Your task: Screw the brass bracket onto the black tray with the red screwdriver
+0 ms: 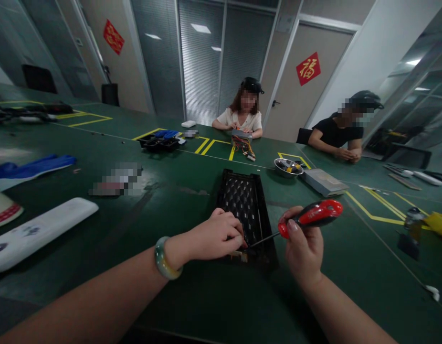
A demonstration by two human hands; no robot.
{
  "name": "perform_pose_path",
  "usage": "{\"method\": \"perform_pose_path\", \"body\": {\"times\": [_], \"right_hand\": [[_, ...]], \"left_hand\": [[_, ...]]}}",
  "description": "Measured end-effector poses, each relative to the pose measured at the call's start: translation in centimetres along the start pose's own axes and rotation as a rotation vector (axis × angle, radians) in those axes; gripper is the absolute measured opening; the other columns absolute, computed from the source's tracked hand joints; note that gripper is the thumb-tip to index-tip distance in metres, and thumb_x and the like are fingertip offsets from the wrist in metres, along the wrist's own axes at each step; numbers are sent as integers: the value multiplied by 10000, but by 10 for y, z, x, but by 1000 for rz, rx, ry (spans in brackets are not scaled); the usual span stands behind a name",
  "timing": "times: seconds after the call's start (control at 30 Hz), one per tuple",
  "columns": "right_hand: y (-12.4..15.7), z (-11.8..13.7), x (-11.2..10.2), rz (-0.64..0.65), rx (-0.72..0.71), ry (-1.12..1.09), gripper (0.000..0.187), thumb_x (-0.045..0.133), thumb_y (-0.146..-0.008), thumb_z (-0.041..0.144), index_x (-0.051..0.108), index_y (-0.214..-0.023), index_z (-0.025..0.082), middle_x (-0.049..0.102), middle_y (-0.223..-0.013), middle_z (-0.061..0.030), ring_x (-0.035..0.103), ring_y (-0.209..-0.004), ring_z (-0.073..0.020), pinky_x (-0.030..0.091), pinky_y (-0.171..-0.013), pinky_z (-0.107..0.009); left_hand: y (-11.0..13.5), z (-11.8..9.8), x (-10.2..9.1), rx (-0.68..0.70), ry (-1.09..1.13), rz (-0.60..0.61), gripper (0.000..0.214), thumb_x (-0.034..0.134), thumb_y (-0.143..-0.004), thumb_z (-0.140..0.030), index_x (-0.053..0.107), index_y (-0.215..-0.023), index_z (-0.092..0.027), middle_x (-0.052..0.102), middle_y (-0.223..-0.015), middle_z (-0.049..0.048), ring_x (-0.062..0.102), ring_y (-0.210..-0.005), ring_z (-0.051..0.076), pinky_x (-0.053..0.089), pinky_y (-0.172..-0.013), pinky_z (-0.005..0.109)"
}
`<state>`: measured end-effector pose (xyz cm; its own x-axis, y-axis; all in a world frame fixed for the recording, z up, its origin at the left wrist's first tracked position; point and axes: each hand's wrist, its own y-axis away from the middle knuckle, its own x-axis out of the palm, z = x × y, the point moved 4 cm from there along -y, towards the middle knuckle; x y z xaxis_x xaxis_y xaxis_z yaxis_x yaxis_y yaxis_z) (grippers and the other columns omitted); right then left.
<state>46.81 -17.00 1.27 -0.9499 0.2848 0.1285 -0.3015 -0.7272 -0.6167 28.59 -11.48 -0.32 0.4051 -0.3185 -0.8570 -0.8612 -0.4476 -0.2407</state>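
Note:
A screwdriver (316, 213) with a red and black handle is gripped in my right hand (305, 248). Its shaft slants down to the left, and the tip meets the near part of a black perforated panel (241, 200) with a raised frame. My left hand (219, 235) lies over the panel's near left edge, fingers curled beside the screwdriver tip. Whatever those fingers pinch is hidden or too small to name. Just under them, a small tan piece (238, 256) shows at the panel's near end.
On the green table (178, 296), a metal bowl (289, 168) of small parts and a grey box (324, 182) stand beyond my right hand. A long white object (45, 229) and blue gloves (35, 166) lie left. Two people sit across, one handling a wired metal box (242, 138).

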Motion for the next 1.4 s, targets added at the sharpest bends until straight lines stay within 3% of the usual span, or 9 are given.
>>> {"method": "perform_pose_path", "body": {"times": [0.17,0.57,0.8,0.9,1.07,1.3,1.4], "right_hand": [[3,-2,2,127,56,100,67,612,-909,280,610,-940,221,560,-840,-11,521,-690,-137,423,-599,-259],[1,0,1,258,23,274,113,558,-937,317,581,-998,225,564,-857,-11,539,-694,-143,450,-614,-256],[5,-10,6,315,142,305,232,636,-898,332,595,-1101,227,656,-993,-54,640,-873,-204,522,-762,-311],[7,-10,6,273,170,253,252,626,-904,359,600,-1117,227,670,-966,-52,649,-849,-198,531,-752,-301],[4,-8,-4,72,143,208,252,649,-882,397,628,-1051,211,673,-932,-62,646,-800,-194,536,-679,-271],[6,-15,1,197,164,244,238,651,-887,366,615,-1069,217,681,-966,-65,654,-844,-210,532,-738,-300],[8,-12,-1,172,125,235,211,643,-897,351,610,-1071,236,670,-970,-48,646,-848,-191,533,-729,-273]], "left_hand": [[1,-1,0,4,2,-21,322,442,-974,-255,759,-931,-294,707,-952,-11,562,-921,169,267,-926,349],[1,-2,-1,-17,-12,-29,262,504,-939,-222,753,-898,-292,709,-937,-25,567,-902,156,272,-911,346],[0,-3,1,-23,-31,-40,272,489,-946,-245,732,-824,-249,706,-914,-10,568,-881,156,281,-909,343],[0,-2,2,-19,-32,-41,270,485,-945,-251,733,-837,-250,705,-904,-5,567,-868,157,281,-908,343],[2,-1,2,-7,-40,-37,281,470,-952,-255,733,-855,-256,697,-896,-3,559,-856,159,284,-917,342],[2,-4,0,-14,-50,-36,280,474,-950,-255,726,-827,-242,696,-900,0,559,-854,160,288,-908,340],[2,-4,1,-10,-46,-39,293,464,-958,-264,729,-837,-242,695,-893,3,559,-847,159,289,-911,341]]}}
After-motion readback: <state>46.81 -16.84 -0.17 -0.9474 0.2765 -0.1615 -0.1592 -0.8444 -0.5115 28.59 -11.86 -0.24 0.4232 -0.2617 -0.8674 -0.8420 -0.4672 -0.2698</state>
